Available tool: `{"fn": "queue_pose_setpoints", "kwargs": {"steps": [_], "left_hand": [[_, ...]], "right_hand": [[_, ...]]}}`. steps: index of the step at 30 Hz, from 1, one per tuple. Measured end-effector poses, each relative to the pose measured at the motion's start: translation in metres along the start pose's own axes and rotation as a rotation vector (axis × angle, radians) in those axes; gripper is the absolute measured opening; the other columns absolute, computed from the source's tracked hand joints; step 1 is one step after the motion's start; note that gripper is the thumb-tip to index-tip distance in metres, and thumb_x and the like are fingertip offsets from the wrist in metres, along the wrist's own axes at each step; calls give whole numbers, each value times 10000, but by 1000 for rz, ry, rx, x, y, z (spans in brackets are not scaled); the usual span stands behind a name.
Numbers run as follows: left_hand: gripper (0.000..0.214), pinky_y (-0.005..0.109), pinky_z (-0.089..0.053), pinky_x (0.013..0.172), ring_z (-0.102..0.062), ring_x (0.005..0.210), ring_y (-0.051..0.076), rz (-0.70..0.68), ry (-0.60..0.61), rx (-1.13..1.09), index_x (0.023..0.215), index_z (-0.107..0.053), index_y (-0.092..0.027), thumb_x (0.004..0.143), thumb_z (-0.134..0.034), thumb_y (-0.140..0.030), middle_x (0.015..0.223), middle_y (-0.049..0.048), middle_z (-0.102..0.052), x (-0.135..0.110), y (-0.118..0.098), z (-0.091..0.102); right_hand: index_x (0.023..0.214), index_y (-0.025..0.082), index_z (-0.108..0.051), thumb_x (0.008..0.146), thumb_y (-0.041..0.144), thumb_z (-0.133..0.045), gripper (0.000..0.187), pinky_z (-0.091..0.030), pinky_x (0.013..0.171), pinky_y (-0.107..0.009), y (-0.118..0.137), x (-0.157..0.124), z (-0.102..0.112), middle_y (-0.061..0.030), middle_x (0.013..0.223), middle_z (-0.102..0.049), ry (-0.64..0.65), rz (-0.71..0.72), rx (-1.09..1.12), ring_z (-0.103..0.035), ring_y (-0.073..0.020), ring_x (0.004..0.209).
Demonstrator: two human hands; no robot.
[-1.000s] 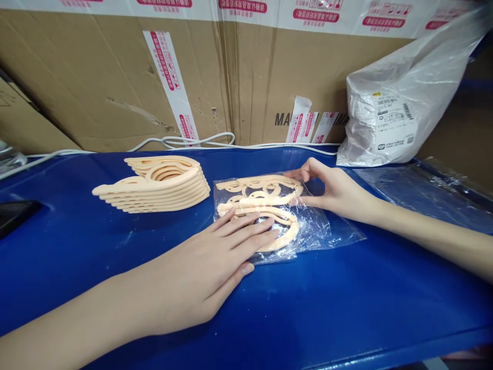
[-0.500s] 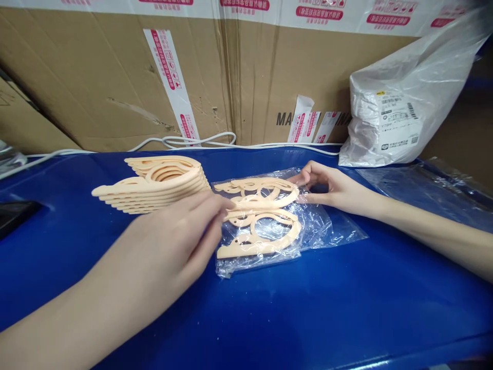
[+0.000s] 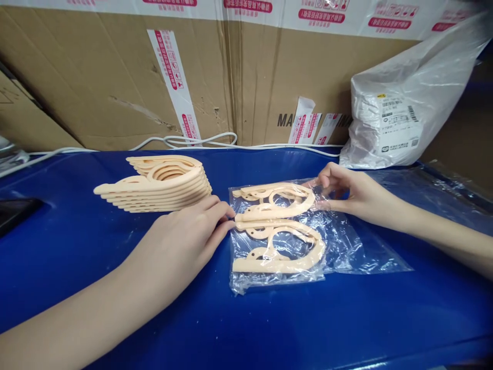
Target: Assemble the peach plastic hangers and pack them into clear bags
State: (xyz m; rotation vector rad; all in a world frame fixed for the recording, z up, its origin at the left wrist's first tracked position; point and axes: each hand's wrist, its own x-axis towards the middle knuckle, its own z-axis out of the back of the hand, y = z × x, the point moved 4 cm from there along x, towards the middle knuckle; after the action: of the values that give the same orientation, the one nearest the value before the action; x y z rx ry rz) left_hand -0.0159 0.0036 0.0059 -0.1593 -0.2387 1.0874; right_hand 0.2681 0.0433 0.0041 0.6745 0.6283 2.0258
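Two groups of beige folded hangers (image 3: 281, 265) lie side by side inside a clear plastic bag (image 3: 346, 246) on the blue table. My left hand (image 3: 192, 231) is closed, thumb and fingertips pinching the bag's left edge at the hanger ends. On the far right side of the bag, my right hand (image 3: 348, 192) is closed too, with its fingers gripping the plastic beside the upper hangers. Behind my left hand, a neat stack of the same beige hangers (image 3: 169, 191) rests outside the bag.
A cardboard box (image 3: 119, 77) with printed tape stands along the back, and a white cable (image 3: 281, 147) runs in front of it. At back right is a white plastic bag (image 3: 370, 128) with a label. A dark flat object (image 3: 17, 216) lies far left.
The bag with the hangers has slid right and slightly towards me, and my right hand has moved right with it. My left fingers now show at the bag's left edge.
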Motion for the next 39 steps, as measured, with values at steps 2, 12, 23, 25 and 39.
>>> {"fn": "queue_pose_setpoints", "kwargs": {"steps": [2,12,23,25,39], "left_hand": [[320,315,-437,626,-660,820,221,-3,-22,-47,972,-659,-258,943,-368,-389,961,17,-689,4,2,-1],[315,255,-364,500,-515,532,135,133,11,-360,838,-715,-260,817,-602,-553,645,-31,-640,13,9,-3],[297,248,-329,505,-471,490,109,139,-4,-401,788,-710,-241,855,-588,-502,572,-49,-605,16,11,-7],[298,247,-335,508,-479,496,109,139,-21,-374,784,-696,-232,858,-584,-498,591,-45,-619,16,11,-6],[386,253,-363,538,-535,590,141,168,99,-379,775,-675,-221,838,-544,-578,667,-17,-641,16,15,-7]], "right_hand": [[847,232,-424,768,420,-752,386,-503,560,-289,1,4,-2,-49,948,-693,-16,8,15,-645,-168,707],[843,225,-460,791,454,-722,352,-392,459,-240,2,3,-10,55,642,-536,-94,53,-127,-453,-94,488],[885,225,-470,831,453,-676,312,-383,476,-239,2,5,-13,59,639,-538,-68,50,-160,-474,-99,482],[895,229,-473,845,466,-657,303,-385,498,-247,4,3,-12,73,581,-511,-70,62,-250,-484,-112,481],[921,233,-469,896,564,-550,342,-408,520,-277,7,-5,-14,-20,751,-671,-118,103,-456,-594,-164,540]]}}
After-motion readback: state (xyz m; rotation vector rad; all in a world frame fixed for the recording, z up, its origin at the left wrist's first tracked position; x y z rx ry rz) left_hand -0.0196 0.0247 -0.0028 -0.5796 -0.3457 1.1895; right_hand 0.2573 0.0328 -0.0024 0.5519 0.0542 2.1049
